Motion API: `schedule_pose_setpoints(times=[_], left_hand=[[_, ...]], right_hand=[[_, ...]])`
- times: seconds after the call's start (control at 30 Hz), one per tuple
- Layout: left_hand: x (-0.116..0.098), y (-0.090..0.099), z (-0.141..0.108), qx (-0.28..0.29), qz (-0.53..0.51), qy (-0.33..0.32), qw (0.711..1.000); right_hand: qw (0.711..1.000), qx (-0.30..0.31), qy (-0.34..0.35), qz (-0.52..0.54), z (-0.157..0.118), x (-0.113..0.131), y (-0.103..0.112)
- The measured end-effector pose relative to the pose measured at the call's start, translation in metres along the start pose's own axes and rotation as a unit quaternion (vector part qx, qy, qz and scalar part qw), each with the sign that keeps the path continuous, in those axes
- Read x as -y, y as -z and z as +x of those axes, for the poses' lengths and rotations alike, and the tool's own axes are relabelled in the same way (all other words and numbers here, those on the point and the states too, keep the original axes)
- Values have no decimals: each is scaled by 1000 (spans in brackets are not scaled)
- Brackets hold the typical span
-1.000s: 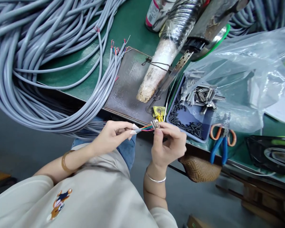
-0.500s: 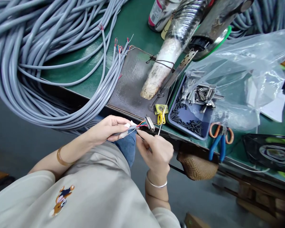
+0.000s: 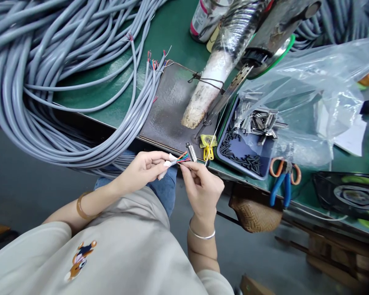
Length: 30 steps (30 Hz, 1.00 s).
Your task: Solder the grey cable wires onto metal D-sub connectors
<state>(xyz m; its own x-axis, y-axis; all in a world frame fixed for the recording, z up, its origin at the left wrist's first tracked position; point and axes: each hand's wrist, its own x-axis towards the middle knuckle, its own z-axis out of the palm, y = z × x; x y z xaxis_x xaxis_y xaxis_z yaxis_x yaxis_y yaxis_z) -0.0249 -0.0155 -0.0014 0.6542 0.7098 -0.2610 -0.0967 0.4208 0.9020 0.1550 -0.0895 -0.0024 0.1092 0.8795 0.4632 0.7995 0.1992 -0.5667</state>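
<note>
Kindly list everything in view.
Stripped round cable: one, grey, centre
Multi-pin metal connector: one, silver, by cable
Long cables: many, grey, left
Plastic tray: one, blue, right
Short rods: many, black, in tray
Metal parts: many, silver, right
Plastic bag: one, clear, right
Tool handles: two blue, two orange, right
Flat plate: one, brownish, centre
Wrapped tube: one, white-silver, top
Workbench: one, green, top
Left hand: one, white-tipped, centre
Right hand: one, bare, centre

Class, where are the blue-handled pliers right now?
In the head view's right half, the pliers lie right of the tray, at the edge of the table.
</note>
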Motion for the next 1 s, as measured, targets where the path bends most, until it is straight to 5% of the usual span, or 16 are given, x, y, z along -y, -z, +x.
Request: schedule_pose_setpoints(times=[0.1,0.17,0.27,0.33,0.4,0.43,0.5,0.57,0.63,0.7,0.77,0.9,1.0], left_hand=[[0,-7,-6,-30,95,-85,991],[0,-14,-10,-50,193,-191,961],[3,-25,-13,-98,344,-371,857],[8,-32,-10,-138,421,-433,785],[17,-36,-4,-139,472,-451,745],[22,-36,-1,-118,480,-444,747],[33,-33,5,-15,459,-361,812],[41,-22,10,153,354,-217,896],[43,-6,12,233,217,-66,946],[38,9,10,218,88,43,971],[28,18,8,149,32,73,986],[9,16,9,43,50,50,997],[5,5,15,-1,92,-2,996]], right_hand=[[996,25,-47,67,-2,-1,9],[992,20,-68,106,-5,-3,18],[992,-45,-75,92,-7,-10,33],[986,-124,-104,36,-3,-19,44],[974,-170,-145,-40,6,-35,56],[971,-160,-159,-77,12,-45,61],[974,-92,-160,-135,25,-67,68],[975,-33,-149,-159,38,-90,71],[978,18,-154,-140,49,-109,71],[978,54,-169,-106,57,-122,70],[977,70,-183,-89,63,-130,71],[968,102,-213,-86,67,-130,80],[967,16,-234,-96,60,-113,84]])
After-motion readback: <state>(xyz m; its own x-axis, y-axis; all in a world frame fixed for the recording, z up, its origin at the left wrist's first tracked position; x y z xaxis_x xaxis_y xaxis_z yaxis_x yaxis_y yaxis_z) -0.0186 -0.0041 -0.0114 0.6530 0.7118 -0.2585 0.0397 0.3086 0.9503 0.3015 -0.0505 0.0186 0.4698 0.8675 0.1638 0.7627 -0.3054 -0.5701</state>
